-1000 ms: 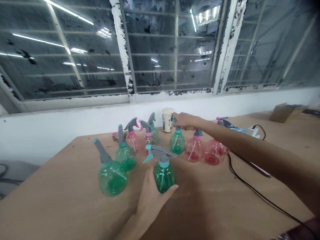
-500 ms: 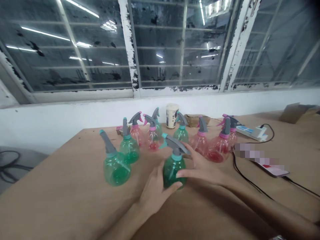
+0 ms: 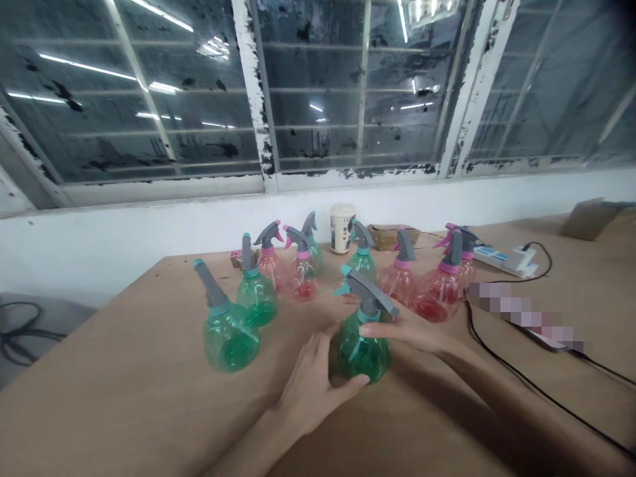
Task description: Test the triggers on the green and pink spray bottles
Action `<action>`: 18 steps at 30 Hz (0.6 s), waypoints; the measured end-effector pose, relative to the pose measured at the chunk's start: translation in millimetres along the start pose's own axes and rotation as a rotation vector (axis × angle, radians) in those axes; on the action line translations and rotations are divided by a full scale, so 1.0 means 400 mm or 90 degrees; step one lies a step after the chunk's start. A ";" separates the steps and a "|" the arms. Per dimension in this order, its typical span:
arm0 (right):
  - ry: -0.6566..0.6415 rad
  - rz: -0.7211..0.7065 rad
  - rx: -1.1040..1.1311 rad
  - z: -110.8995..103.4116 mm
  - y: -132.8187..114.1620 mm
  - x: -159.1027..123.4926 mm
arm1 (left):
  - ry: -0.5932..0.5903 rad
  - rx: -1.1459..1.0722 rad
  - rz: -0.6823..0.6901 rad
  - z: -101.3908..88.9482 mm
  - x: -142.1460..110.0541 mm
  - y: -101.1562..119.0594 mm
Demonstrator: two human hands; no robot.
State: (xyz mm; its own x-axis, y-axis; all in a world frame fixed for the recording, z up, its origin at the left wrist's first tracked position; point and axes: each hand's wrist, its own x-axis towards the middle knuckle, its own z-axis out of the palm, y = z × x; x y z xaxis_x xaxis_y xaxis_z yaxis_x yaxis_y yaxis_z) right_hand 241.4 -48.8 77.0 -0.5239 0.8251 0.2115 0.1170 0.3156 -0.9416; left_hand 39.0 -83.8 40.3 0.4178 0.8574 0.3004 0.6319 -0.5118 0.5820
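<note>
A round green spray bottle (image 3: pixel 361 350) with a grey trigger head stands on the wooden table (image 3: pixel 149 404) near me. My left hand (image 3: pixel 313 384) cups its lower body, thumb curled under the front. My right hand (image 3: pixel 405 330) rests against the bottle's right side, just below the neck. Both hands are closed around this bottle.
Behind it stand other green bottles (image 3: pixel 226 331) on the left and pink ones (image 3: pixel 437 291) on the right. A paper cup (image 3: pixel 342 228) sits by the wall. A black cable (image 3: pixel 521 377), a power strip (image 3: pixel 504 260) and a flat device lie to the right.
My right hand came back from the far green bottle and closed on the near one. The near bottle slid a little to the right and closer to me.
</note>
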 end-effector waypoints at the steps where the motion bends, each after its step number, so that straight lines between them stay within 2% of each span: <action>1: -0.015 0.011 -0.007 -0.005 0.000 0.002 | 0.005 -0.018 0.005 -0.001 0.001 0.002; 4: -0.096 0.028 -0.043 -0.017 -0.026 0.000 | 0.009 -0.087 0.033 0.003 0.002 0.002; 6: -0.203 0.028 -0.087 -0.038 -0.066 -0.006 | 0.015 -0.121 0.030 0.010 0.000 -0.004; 8: -0.342 0.029 -0.184 -0.081 -0.115 -0.002 | 0.021 -0.131 -0.007 0.016 -0.004 -0.011; 10: -0.364 0.046 -0.276 -0.139 -0.160 0.028 | 0.025 -0.133 -0.049 0.020 -0.008 -0.016; 11: -0.358 0.059 -0.321 -0.168 -0.178 0.058 | 0.026 -0.137 -0.062 0.020 -0.009 -0.018; 13: -0.179 0.026 -0.461 -0.209 -0.205 0.150 | 0.029 -0.145 -0.073 0.020 -0.009 -0.019; 15: -0.056 -0.010 -0.552 -0.217 -0.216 0.271 | 0.035 -0.147 -0.073 0.018 -0.010 -0.019; 16: 0.014 -0.038 -0.696 -0.209 -0.215 0.333 | 0.037 -0.147 -0.072 0.018 -0.010 -0.019; 17: 0.032 -0.049 -0.840 -0.196 -0.211 0.393 | 0.036 -0.149 -0.069 0.018 -0.010 -0.019; 18: 0.004 -0.062 -0.954 -0.180 -0.203 0.446 | 0.033 -0.153 -0.064 0.018 -0.011 -0.020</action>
State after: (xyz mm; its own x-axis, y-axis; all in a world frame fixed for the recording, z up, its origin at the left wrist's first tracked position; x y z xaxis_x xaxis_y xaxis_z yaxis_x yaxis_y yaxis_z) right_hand 199.0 106.5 209.9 -0.5774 0.7737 0.2609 0.8162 0.5387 0.2089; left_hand 36.8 -83.7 28.9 0.3233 0.9080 0.2663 0.4927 -0.4018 0.7719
